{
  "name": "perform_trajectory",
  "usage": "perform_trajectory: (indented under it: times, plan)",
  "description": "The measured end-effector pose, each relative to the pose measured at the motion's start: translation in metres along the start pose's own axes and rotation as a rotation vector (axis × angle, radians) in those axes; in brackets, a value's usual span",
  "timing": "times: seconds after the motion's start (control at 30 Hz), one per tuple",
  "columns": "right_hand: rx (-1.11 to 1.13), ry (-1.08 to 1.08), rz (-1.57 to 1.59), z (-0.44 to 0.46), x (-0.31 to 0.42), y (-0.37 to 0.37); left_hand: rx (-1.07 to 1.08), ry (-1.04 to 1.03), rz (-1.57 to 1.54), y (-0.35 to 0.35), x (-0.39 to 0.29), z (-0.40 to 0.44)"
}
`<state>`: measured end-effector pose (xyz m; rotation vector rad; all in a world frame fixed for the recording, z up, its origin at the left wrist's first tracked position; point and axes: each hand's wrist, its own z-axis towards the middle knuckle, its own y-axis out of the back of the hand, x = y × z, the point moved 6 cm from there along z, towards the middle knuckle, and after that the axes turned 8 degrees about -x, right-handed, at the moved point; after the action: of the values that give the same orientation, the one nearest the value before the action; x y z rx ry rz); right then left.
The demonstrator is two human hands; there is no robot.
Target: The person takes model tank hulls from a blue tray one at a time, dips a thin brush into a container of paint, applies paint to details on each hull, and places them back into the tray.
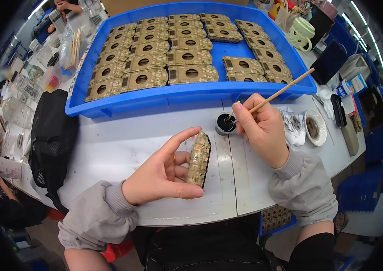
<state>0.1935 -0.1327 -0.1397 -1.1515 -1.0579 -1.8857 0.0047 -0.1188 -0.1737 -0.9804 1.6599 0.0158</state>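
Observation:
Between the thumb and fingers of my left hand is a camouflage-patterned model piece, held on edge above the white table. My right hand pinches a thin wooden-handled brush. The brush's tip end reaches into a small round pot of black paint, just left of my right fingers. Behind both hands, a blue tray holds rows of similar camouflage pieces with round openings.
A black mesh bag lies at the left, near clear bottles and cups. On the right are a stained tissue, a white dish and a pale green cup. Other people are partly visible at the far left.

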Motion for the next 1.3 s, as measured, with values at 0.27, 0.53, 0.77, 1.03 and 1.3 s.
perform_trajectory:
  times: [0.27, 0.53, 0.77, 1.03, 1.3]
  plan:
    - [0.009, 0.045, -0.002, 0.0006, -0.0043, -0.0018, 0.046, 0.004, 0.018, -0.0014, -0.0002, -0.0022]
    - [-0.007, 0.115, -0.02, 0.0008, -0.0059, -0.0024, 0.039, 0.014, 0.101, -0.0028, -0.001, -0.0038]
    - [-0.01, 0.122, -0.036, 0.001, -0.0062, -0.0021, 0.043, 0.011, 0.119, -0.0016, -0.0003, -0.0032]
    - [-0.008, 0.137, -0.054, 0.0008, -0.0059, -0.0023, 0.043, 0.043, 0.159, 0.0003, 0.0002, -0.0022]
    - [-0.008, 0.121, -0.05, 0.0005, -0.0054, -0.0028, 0.054, 0.037, 0.157, 0.0009, 0.0014, -0.002]
